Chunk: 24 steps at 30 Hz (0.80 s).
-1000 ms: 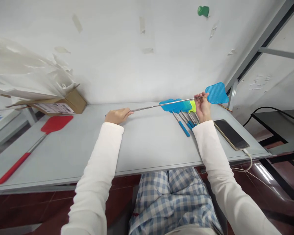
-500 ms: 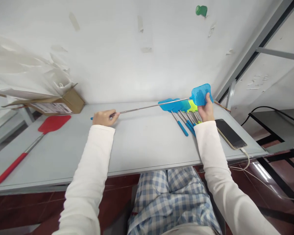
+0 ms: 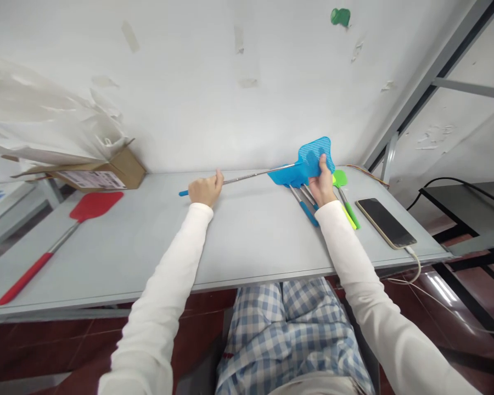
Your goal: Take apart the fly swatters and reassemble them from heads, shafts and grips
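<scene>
A blue fly swatter [image 3: 315, 154] with a thin telescopic metal rod is held level above the table between my two hands. My left hand [image 3: 206, 189] is closed around its handle end, and a bit of blue grip sticks out to the left. With the thumb across the mesh, my right hand [image 3: 323, 184] grips the swatter's head. Beneath and beside that hand lie several more swatters: blue ones [image 3: 288, 175] to its left, a green one [image 3: 340, 178] and a yellow one to its right. My right hand partly hides this group.
A red swatter [image 3: 96, 205] lies on the grey table [image 3: 247, 241] at the left. Behind it stands an open cardboard box [image 3: 125, 167] with white wrapping [image 3: 61, 115]. A phone [image 3: 386, 222] with a charging cable lies at the right. A white wall rises behind.
My left hand has moved right along with the handle, and the rod between my hands looks shorter. My right hand and the swatter head have shifted left, uncovering the green swatter.
</scene>
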Motion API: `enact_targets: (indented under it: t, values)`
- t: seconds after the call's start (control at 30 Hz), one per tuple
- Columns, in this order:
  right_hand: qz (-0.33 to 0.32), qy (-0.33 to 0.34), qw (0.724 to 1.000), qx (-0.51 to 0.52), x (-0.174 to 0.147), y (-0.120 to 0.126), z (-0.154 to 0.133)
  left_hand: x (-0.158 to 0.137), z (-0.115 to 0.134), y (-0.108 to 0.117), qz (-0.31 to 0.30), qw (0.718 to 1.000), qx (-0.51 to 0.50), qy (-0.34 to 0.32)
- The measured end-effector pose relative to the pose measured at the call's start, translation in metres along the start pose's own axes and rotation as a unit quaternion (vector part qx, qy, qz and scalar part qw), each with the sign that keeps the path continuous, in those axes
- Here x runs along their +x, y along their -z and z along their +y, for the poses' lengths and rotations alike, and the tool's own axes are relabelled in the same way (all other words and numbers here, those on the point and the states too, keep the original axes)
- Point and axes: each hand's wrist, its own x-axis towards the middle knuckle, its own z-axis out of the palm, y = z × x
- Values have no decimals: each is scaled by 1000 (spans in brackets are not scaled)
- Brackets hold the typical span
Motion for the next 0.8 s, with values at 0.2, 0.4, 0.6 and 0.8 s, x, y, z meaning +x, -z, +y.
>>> enact_targets:
  t: [0.2,0.4,0.6,0.8]
  values:
    - [-104,-43,993,-31,-62,-50,34,-23,56,-2,-37,998,-35,47]
    - [-163,-34,980,-109,-74,-58,32,-31,65,6,-14,983,-172,60]
    - [-335,-41,892,-300,-91,-48,54,-30,76,-1,-30,860,-500,101]
    - [-458,5,738,-496,-109,-34,75,-37,82,-10,-62,828,-550,94]
